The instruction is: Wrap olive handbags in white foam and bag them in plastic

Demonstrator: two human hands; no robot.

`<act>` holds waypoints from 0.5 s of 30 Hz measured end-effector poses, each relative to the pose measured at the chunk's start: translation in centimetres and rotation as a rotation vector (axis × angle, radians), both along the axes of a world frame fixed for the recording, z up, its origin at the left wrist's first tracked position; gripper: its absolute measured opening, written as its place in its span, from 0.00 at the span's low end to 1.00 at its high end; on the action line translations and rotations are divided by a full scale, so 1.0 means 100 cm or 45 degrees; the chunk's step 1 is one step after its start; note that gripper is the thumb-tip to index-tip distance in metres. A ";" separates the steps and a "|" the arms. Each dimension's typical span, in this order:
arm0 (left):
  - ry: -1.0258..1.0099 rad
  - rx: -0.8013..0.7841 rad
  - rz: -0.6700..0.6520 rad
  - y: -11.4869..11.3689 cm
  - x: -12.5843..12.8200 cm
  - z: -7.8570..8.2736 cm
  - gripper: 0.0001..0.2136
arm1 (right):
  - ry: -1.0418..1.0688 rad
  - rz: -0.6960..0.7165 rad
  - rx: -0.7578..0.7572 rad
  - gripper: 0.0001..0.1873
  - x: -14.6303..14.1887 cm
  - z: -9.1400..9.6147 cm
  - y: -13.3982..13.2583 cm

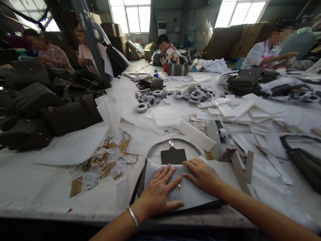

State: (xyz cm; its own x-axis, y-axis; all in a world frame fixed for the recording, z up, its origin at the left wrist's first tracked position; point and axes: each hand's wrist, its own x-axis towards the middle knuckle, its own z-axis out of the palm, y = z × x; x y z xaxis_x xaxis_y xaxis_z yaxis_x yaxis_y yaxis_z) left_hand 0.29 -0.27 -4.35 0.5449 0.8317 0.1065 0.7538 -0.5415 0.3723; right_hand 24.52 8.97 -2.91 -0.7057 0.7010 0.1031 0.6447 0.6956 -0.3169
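A dark handbag (138,189) lies flat at the table's front edge, its strap looped away from me. A white foam sheet (194,201) covers most of its front, and a small metal clasp (179,187) shows in the middle. My left hand (159,192) rests on the sheet with fingers spread. To its right, my right hand (202,174) presses on the sheet's upper part, fingers stretched out. Just beyond the hands a dark tag (173,156) hangs from a metal hook by the strap.
A tape dispenser (221,141) stands behind my right hand. Paper tags with strings (107,157) are heaped at left, near piled dark bags (35,102). Foam sheets (245,111) and wrapped rings (195,95) lie farther back. Another dark bag (314,165) sits at right. Several people work around the table.
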 end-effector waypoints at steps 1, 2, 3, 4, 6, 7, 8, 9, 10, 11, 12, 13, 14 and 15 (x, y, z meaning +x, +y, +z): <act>-0.005 0.001 0.017 0.000 0.000 0.000 0.38 | -0.005 -0.014 0.007 0.22 0.000 -0.001 0.001; -0.007 -0.004 0.036 -0.001 0.000 0.000 0.39 | -0.023 -0.021 -0.001 0.21 -0.001 0.000 0.002; -0.006 -0.012 0.055 -0.001 0.000 0.001 0.40 | -0.047 -0.022 -0.018 0.21 -0.003 0.002 0.004; -0.002 -0.023 0.071 -0.001 0.000 0.002 0.40 | -0.072 -0.018 -0.036 0.20 -0.005 0.004 0.006; 0.014 -0.040 0.087 -0.002 -0.001 0.004 0.41 | -0.103 0.002 -0.061 0.19 -0.008 0.008 0.009; 0.023 -0.040 0.084 -0.003 -0.002 0.005 0.41 | -0.102 0.010 -0.066 0.19 -0.009 0.009 0.009; 0.030 -0.032 0.074 -0.004 -0.003 0.006 0.41 | -0.090 0.010 -0.065 0.19 -0.009 0.008 0.008; 0.039 -0.015 0.061 -0.004 -0.004 0.005 0.41 | -0.069 0.001 -0.059 0.18 -0.007 0.006 0.006; 0.054 0.008 0.039 -0.005 -0.005 0.003 0.41 | -0.038 -0.012 -0.050 0.18 -0.005 0.001 0.004; 0.064 0.044 0.019 -0.004 -0.006 0.001 0.42 | 0.017 -0.041 -0.024 0.17 -0.003 -0.005 0.002; 0.091 0.074 -0.006 -0.003 -0.007 -0.003 0.40 | 0.082 -0.067 0.012 0.17 0.000 -0.012 0.000; 0.124 0.121 -0.026 -0.002 -0.007 -0.006 0.35 | 0.160 -0.071 0.060 0.20 0.003 -0.019 -0.001; 0.160 0.159 -0.020 0.000 -0.008 -0.008 0.29 | 0.232 -0.062 0.097 0.26 0.004 -0.025 -0.002; 0.187 0.154 -0.008 0.002 -0.008 -0.009 0.27 | 0.286 -0.035 0.106 0.34 0.005 -0.030 -0.002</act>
State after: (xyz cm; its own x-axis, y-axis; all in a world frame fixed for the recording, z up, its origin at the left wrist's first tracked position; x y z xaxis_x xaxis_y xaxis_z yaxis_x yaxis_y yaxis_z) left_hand -0.55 -0.06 -5.27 0.5668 0.8143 0.1250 0.7918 -0.5804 0.1904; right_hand 25.06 8.78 -5.91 -0.6394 0.7021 0.3133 0.5837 0.7085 -0.3967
